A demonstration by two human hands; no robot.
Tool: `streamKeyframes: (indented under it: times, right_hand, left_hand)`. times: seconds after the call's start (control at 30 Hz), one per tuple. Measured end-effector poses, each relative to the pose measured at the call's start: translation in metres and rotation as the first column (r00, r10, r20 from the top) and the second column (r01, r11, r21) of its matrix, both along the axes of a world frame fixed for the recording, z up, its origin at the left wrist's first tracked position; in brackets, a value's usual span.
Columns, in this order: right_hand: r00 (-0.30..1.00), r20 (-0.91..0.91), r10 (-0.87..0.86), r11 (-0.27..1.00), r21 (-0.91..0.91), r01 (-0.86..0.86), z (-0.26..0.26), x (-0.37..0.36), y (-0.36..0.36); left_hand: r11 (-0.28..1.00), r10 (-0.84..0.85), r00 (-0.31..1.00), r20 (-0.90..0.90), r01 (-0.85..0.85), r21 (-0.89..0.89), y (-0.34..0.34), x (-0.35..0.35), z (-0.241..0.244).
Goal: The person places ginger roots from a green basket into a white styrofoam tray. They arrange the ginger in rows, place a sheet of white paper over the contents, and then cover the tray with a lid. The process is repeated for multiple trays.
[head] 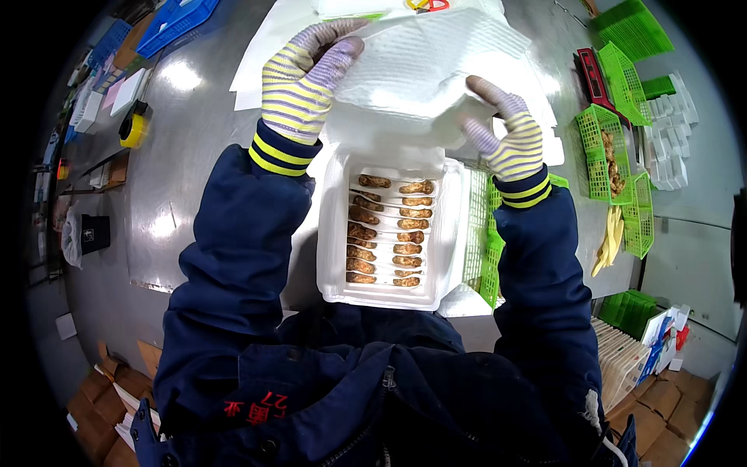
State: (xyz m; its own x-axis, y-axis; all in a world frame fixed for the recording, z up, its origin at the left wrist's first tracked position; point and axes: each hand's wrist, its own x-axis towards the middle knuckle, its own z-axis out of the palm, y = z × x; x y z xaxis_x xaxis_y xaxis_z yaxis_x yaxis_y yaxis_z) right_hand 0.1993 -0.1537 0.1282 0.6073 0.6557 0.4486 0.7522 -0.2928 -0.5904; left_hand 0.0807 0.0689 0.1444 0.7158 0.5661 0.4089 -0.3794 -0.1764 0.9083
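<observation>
My left hand (pixel 306 82), in a striped knit glove, pinches a thin white ribbed sheet (pixel 420 64) at its left edge, raised above the table. My right hand (pixel 508 131), gloved alike and slightly blurred, is at the sheet's lower right side with thumb and fingers apart. Whether its fingertips touch the sheet is hard to tell. Below both hands, close to my body, is a white foam box (pixel 332 233). Inside lie two columns of brown, elongated mushrooms (pixel 411 236), with white liner strips between them.
Green plastic baskets (pixel 493 257) stand right of the foam box. Farther right, another basket (pixel 595 154) holds brown pieces beside yellow gloves (pixel 610 239). Red-and-yellow-handled scissors (pixel 429 6) lie at the back. A yellow tape roll (pixel 134 129) is at the metal table's (pixel 175 128) left side.
</observation>
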Motion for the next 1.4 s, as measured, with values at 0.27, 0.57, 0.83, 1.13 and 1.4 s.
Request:
streamKeyframes:
  times: [0.27,0.57,0.83,1.13,1.4]
  right_hand:
    - [0.961,0.275,-0.007,0.98,-0.19,0.061,-0.029,0.015,0.0]
    - [0.769,-0.613,0.183,0.966,0.256,-0.025,-0.029,0.003,0.011]
    - [0.631,-0.771,-0.091,0.982,0.036,0.185,-0.115,0.036,-0.053]
    - [0.846,-0.434,-0.309,0.925,-0.343,0.163,-0.16,0.118,-0.032]
    - [0.948,0.05,-0.316,0.549,-0.805,0.225,-0.178,0.192,0.073]
  left_hand:
    - [0.703,0.141,0.987,-0.075,-0.046,0.709,0.011,0.008,-0.018]
    - [0.735,0.029,0.878,-0.478,0.306,0.605,0.047,0.015,-0.085]
    - [0.584,0.685,0.197,-0.701,0.427,0.69,0.114,-0.012,-0.097]
    - [0.957,0.173,0.808,-0.564,-0.003,0.29,0.036,-0.038,-0.205]
    - [0.989,0.015,0.723,-0.691,0.09,0.116,-0.007,-0.04,-0.208]
